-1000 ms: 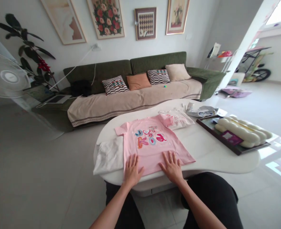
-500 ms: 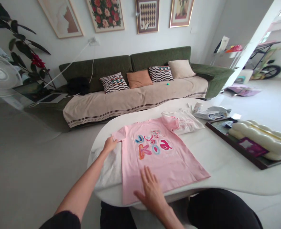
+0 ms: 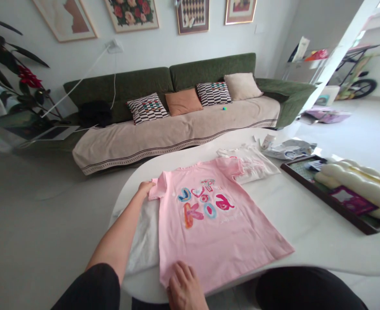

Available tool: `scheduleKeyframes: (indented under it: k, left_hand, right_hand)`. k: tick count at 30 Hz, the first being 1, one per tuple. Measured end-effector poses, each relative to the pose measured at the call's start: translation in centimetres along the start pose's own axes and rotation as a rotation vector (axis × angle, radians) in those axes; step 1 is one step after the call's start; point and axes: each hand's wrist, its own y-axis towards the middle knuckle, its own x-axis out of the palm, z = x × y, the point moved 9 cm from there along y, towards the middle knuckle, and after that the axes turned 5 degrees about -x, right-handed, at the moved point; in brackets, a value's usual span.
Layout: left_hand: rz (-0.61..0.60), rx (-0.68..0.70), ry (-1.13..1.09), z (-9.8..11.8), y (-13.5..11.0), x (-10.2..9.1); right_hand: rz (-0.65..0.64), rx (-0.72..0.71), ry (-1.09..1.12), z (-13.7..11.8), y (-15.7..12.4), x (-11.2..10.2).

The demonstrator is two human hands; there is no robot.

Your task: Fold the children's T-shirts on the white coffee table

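Note:
A pink T-shirt (image 3: 209,224) with colourful letters lies flat, front up, on the white oval table (image 3: 306,215). My left hand (image 3: 145,187) is stretched far out and pinches the shirt's left sleeve. At the near edge my right hand (image 3: 184,287) is closed on the shirt's bottom hem near its left corner. Under the pink shirt's left side lies a white garment (image 3: 143,241). Another white garment (image 3: 253,163) lies beyond the shirt's right sleeve.
A dark tray (image 3: 322,189) with a cream puffy object (image 3: 358,181) and a purple card sits at the table's right. Crumpled plastic wrapping (image 3: 287,148) lies at the far edge. A green sofa (image 3: 183,103) with several cushions stands behind the table.
My left hand left the hem, reached out to the left sleeve and took hold of it. My right hand slid back and left to the bottom hem and closed on it.

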Motion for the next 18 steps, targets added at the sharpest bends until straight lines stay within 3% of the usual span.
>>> scheduleKeyframes:
  k: [4, 7, 11, 15, 18]
  left_hand:
    - [-0.047, -0.005, -0.02, 0.3, -0.3, -2.5]
    - [-0.087, -0.02, -0.034, 0.0, -0.9, -4.2]
    - [-0.13, -0.073, -0.077, 0.5, -1.8, -4.6]
    - [-0.126, -0.058, -0.14, 5.7, -1.6, -2.6]
    - [-0.147, -0.006, -0.176, 11.4, -1.3, 1.3]
  right_hand:
    - [-0.208, 0.209, 0.133, 1.3, 1.9, -3.2]
    - [-0.341, 0.229, 0.263, 0.9, 2.2, -3.7]
    - [-0.35, 0.316, 0.345, 2.3, 1.6, -4.8]
    - [-0.175, 0.405, 0.447, 6.1, 0.2, -7.6]
    - [-0.094, 0.468, 0.471, 9.8, -1.8, -8.7]
